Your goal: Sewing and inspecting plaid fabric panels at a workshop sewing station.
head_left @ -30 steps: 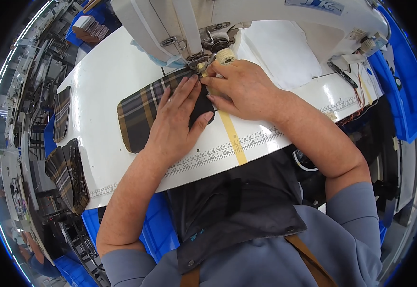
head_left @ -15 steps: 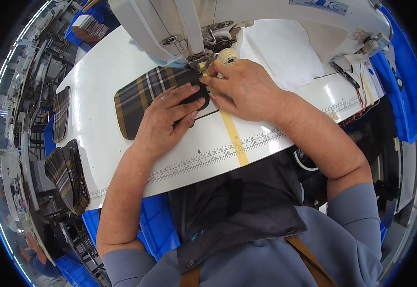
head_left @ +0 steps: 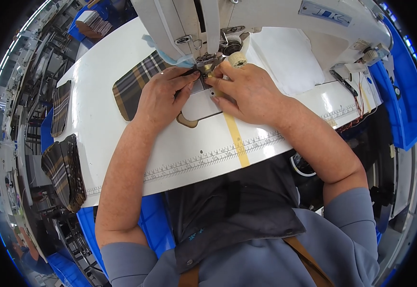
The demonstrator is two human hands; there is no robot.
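Observation:
A dark plaid fabric piece point(head_left: 135, 82) with brown and white stripes lies on the white sewing table, left of the presser foot point(head_left: 206, 63). My left hand point(head_left: 159, 99) is over its right part, thumb and fingers closed on the dark edge beside the foot. Below that hand a rounded, brown-edged flap point(head_left: 187, 122) sticks out. Across from it, my right hand point(head_left: 254, 93) has its bent fingers drawn together at the foot, by the cream dial point(head_left: 237, 59). Whatever lies between those fingertips is hidden.
The sewing machine point(head_left: 285, 24) looms over the far side. White sheets point(head_left: 287, 60) lie under its arm. Plaid pieces are stacked point(head_left: 65, 172) at the table's left edge, another point(head_left: 61, 109) behind them. A ruler strip point(head_left: 208, 163) and yellow tape point(head_left: 237, 141) mark the front. Blue bins point(head_left: 404, 95) stand around.
The fabric's right part no longer lies flat beneath my left hand; bare table shows there now. My left hand has shifted up to the presser foot, while my right hand stays beside it.

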